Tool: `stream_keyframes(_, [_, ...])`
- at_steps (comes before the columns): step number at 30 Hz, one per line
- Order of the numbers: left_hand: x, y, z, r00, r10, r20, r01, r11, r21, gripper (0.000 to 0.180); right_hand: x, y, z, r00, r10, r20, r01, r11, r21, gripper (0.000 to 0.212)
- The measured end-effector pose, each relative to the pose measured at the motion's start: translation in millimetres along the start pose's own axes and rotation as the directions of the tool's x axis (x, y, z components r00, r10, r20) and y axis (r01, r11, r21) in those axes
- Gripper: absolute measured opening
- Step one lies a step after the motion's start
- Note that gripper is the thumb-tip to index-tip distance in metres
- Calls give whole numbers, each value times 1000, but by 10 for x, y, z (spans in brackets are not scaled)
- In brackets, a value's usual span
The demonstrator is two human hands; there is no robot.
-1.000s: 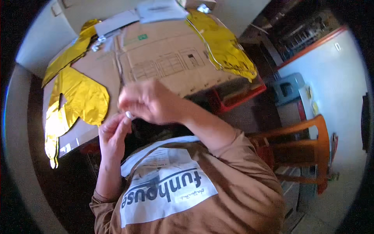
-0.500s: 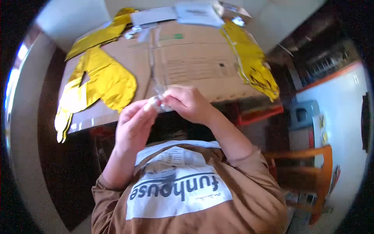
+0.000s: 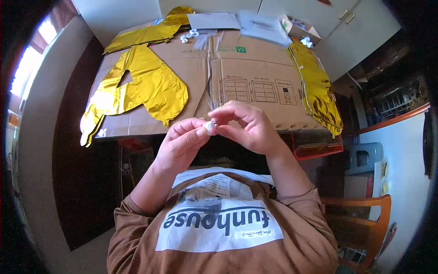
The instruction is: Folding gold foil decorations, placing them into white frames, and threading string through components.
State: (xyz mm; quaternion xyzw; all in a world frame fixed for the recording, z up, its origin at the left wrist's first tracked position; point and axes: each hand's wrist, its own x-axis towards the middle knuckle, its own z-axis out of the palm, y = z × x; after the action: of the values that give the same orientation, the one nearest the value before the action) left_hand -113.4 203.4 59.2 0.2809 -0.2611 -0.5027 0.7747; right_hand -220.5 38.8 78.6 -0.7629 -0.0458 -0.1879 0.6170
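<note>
Just in front of the table's near edge, my two hands meet around a small white roundish thing (image 3: 210,127); its exact kind is too small to tell. My left hand (image 3: 181,139) pinches it between thumb and forefinger. From the other side my right hand (image 3: 253,128) brings thumb and bent forefinger against it, the other fingers curled behind. Closest on the table lies a flat gold foil balloon (image 3: 155,91) shaped like a letter A, left of my hands. Several small white pieces (image 3: 189,35) of similar look lie at the back.
Flattened cardboard (image 3: 255,66) covers the table. More gold foil (image 3: 146,39) lies at the back left, and another gold foil balloon (image 3: 315,86) along the right. White sheets (image 3: 213,21), a clear plastic bag (image 3: 263,27) and a small box (image 3: 299,29) line the back. A wooden chair (image 3: 356,202) stands at right.
The view has shifted, so the table and hands sit further right in it. My right fingers have opened out somewhat around the white thing, which stays in my left pinch.
</note>
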Motion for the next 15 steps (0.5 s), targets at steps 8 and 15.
stream_keyframes(8, [-5,-32,-24,974,70,-217,-27,980,198,20,-63,-67,293,974,-170,-147,80,874,-480,12])
stream_keyframes(15, [-128,-17,-57,973,28,-228,94,857,507,20,43,-132,112,909,-395,129,360,592,-721,16])
